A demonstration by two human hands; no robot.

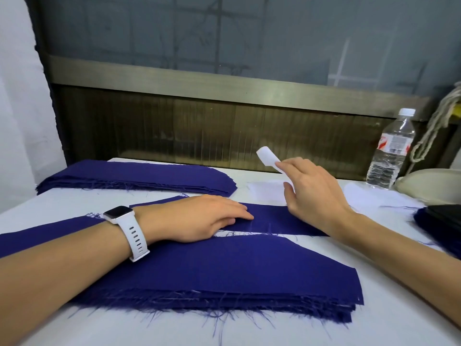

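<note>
We judge the white strip (268, 157) to be very light and thin, yet with a little body, since its free end stands up uncreased; our right hand (314, 193) pinches it near its lower end between thumb and forefinger, in the air toward 1 o'clock. A pinch there should serve, though the far end may flop as it comes down. The single blue piece (287, 221) lies flat at the centre of the white tabletop (374, 283), running from 9 to 3 o'clock. It looks like a soft, matte weave that frays freely at its cut edges, so it is best held by pressing, not pulling; our left hand (199, 218) rests on it with straight fingers (237, 211) held together. One stack of blue pieces (224, 265) sits at 6 o'clock, another stack (139, 176) at 11 o'clock; a clear plastic bottle (389, 151) stands at 2 o'clock.
</note>
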